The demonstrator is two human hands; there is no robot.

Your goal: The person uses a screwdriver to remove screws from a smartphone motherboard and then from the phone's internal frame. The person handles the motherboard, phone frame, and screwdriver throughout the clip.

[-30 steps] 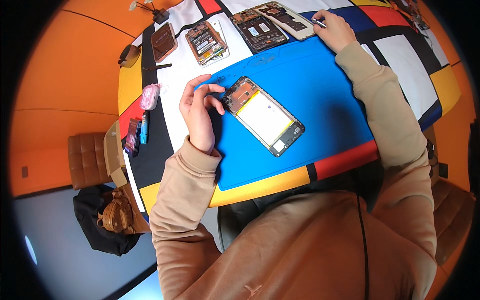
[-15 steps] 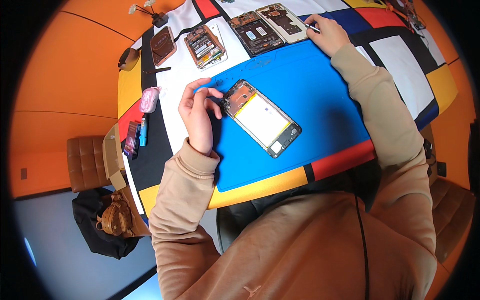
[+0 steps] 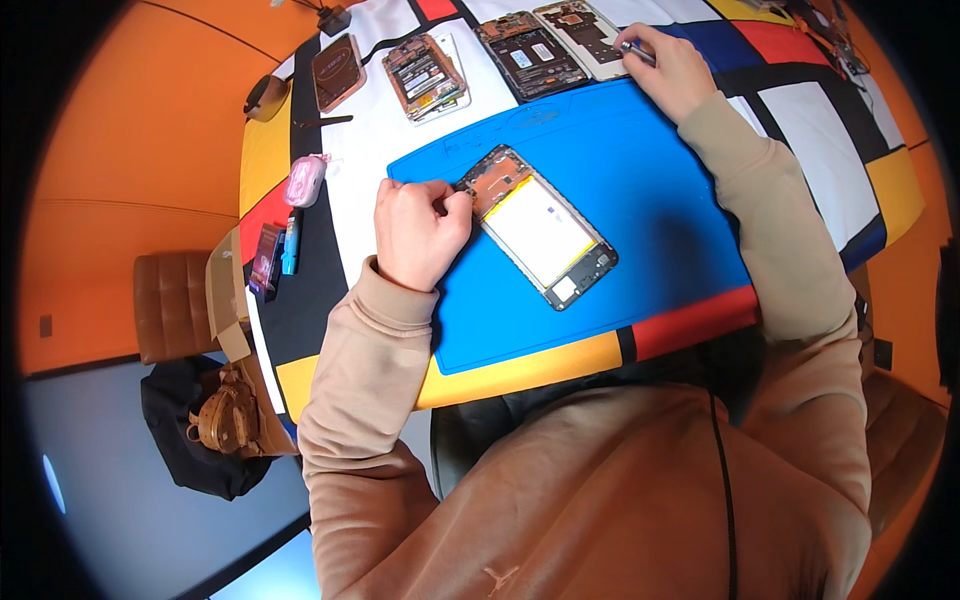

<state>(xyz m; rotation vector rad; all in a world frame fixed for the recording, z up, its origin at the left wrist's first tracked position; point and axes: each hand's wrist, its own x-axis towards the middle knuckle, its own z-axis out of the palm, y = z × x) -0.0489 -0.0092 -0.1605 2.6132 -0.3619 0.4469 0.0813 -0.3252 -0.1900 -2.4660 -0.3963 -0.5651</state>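
Compared with the earlier frame, the left hand [image 3: 422, 228] is folded into a fist rather than loosely spread. It sits at the upper-left corner of the opened phone [image 3: 545, 235]; whether its grip pinches the edge cannot be told. The right hand [image 3: 675, 75] pinches a slim metal tool [image 3: 638, 53] beside the pale cover [image 3: 578, 38]. The phone lies diagonally on the blue mat [image 3: 500, 335], exposing a copper-coloured section, a white yellow-edged block and a black end.

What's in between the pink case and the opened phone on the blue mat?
In the head view, the left hand is between the pink case and the opened phone, and so is some white tablecloth.
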